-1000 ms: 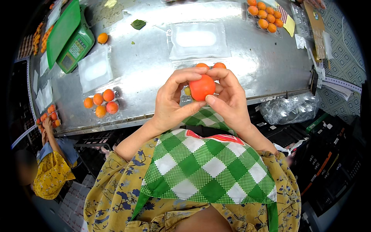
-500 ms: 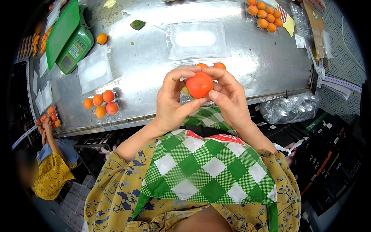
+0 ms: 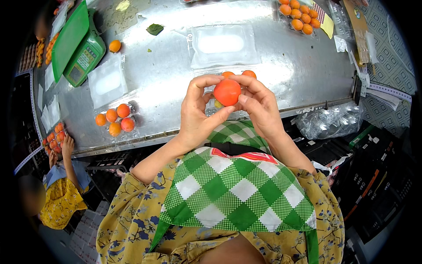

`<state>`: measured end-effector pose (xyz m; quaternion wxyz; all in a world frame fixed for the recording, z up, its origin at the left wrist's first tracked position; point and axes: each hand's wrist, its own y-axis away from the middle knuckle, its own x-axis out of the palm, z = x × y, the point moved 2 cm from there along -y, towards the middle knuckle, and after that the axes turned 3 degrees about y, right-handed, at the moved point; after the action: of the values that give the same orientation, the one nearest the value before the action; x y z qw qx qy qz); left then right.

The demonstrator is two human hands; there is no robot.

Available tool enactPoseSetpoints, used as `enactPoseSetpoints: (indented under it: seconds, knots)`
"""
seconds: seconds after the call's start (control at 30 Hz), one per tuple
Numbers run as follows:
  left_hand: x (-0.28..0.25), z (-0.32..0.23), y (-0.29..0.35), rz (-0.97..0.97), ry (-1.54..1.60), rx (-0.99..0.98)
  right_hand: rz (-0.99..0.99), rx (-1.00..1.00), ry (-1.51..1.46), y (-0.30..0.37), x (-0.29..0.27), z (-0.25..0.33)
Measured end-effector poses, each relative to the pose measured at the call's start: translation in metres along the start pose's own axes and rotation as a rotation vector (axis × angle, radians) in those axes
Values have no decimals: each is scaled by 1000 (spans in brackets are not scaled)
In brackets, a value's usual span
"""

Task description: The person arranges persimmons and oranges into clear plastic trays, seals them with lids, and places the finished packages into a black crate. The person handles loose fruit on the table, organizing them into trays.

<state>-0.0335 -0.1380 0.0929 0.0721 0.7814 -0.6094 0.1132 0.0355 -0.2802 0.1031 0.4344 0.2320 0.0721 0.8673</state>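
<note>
Both hands hold one smooth, round red-orange fruit (image 3: 227,92) above the near edge of the metal table, close to my apron. The fingers and thumb of my left hand (image 3: 197,103) curve around its left side, and those of my right hand (image 3: 259,101) grip its right side. Which kind of fruit it is, I cannot make out for sure. Beyond the fingertips, orange fruits (image 3: 249,74) show in part, by a clear plastic pack mostly hidden by my hands. Just behind lies a clear open tray (image 3: 224,45) with a white pad inside.
A pack of orange fruits (image 3: 114,119) sits to the left, beside another padded tray (image 3: 107,83) and a green scale (image 3: 83,59). One loose fruit (image 3: 114,46) lies near the scale. A fuller pack (image 3: 303,17) stands far right. At far left, a co-worker's hands (image 3: 66,145) touch another pack.
The fruit has turned slightly and shifted a little up in my hands, and my grip has barely changed. At far left, the co-worker's hand has moved right along the pack.
</note>
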Motion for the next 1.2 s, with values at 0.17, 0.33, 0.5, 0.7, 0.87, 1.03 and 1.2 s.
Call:
enactPoseSetpoints:
  seconds: [0.17, 0.33, 0.5, 0.7, 0.87, 1.03, 1.2]
  knots:
    - [1, -1, 0, -21, -34, 9, -23, -13, -9, 1, 6, 3]
    - [1, 0, 0, -15, -76, 29, -34, -49, 175, -1, 5, 0]
    - [-3, 3, -2, -28, 109, -104, -14, 5, 116, -2, 4, 3]
    - [-3, 2, -1, -9, 432, -495, 91, -330, 610, 2, -13, 18]
    - [6, 4, 1, 84, 643, -665, 163, -460, 730, 11, -15, 19]
    - [11, 11, 5, 161, 724, -804, 111, -400, 612, 24, -14, 18]
    - [18, 8, 7, 227, 642, -729, 58, -444, 629, 32, -15, 15]
